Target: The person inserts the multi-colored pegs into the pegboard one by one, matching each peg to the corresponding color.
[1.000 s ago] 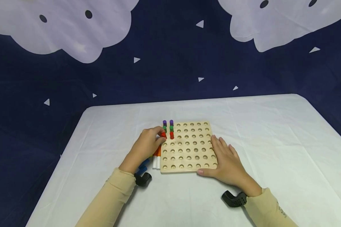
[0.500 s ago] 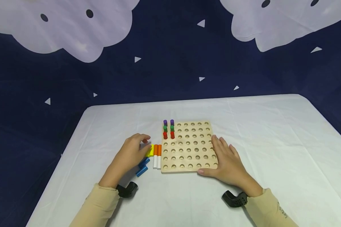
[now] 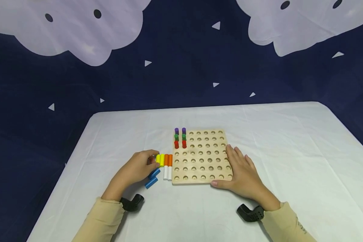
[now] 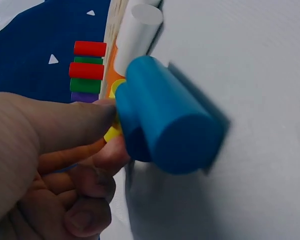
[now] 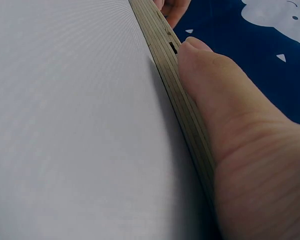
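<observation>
A wooden peg board (image 3: pixel 202 156) with rows of holes lies on the table. In its far left corner stand purple pegs (image 3: pixel 184 130), green pegs (image 3: pixel 184 137) and red pegs (image 3: pixel 184 144), two of each. My left hand (image 3: pixel 137 168) pinches the left one of two yellow pegs (image 3: pixel 158 160) between thumb and fingers; in the left wrist view blue pegs (image 4: pixel 175 120) partly hide this grip. My right hand (image 3: pixel 243 173) rests along the board's right edge, fingers straight, thumb (image 5: pixel 210 80) against the near edge.
Two orange pegs (image 3: pixel 168 160) and two white pegs (image 3: pixel 167 173) lie along the board's left side. Two blue pegs lie left of the white ones, close under my left hand. A white cloth (image 3: pixel 275 134) covers the table; a dark blue backdrop (image 3: pixel 181 90) hangs behind.
My left hand has let go of a red peg, which now stands in the board, and has moved left and nearer to the yellow pegs. My right hand has stayed put.
</observation>
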Demonstrator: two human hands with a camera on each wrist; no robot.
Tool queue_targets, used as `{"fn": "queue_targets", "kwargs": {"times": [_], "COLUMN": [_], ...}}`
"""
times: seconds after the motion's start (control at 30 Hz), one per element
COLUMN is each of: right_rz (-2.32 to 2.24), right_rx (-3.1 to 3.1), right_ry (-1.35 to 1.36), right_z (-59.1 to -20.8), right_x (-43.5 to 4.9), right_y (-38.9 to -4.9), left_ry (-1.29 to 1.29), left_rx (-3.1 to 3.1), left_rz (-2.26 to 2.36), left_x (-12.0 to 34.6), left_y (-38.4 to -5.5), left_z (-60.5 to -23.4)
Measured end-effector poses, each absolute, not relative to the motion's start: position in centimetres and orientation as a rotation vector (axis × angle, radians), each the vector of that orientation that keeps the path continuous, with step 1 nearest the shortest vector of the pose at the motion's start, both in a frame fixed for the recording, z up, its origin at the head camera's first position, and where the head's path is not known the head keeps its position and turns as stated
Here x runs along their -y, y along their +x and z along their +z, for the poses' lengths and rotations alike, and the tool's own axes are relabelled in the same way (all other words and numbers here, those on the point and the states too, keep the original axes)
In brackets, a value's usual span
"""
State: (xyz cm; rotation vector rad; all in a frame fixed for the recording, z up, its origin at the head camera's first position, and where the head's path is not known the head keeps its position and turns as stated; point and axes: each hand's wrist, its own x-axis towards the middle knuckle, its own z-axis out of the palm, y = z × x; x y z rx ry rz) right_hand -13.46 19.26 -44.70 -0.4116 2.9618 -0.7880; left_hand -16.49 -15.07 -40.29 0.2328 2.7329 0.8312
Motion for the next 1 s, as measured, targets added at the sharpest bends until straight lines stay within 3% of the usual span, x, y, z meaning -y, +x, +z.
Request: {"fn": "queue_targets", "kwargs": {"times": [1.0], "right_rz": [-0.783], "right_rx": [-2.96], "right_ry": [-0.417], "right_z": [-44.79], "right_x": [-19.22], "right_y": [-13.47], "left_ry": [0.177], "left_rx": [-2.792], "left_rz": [1.045], "left_x": [15.01], "left_y": [-16.45], "left_z": [-40.62]}}
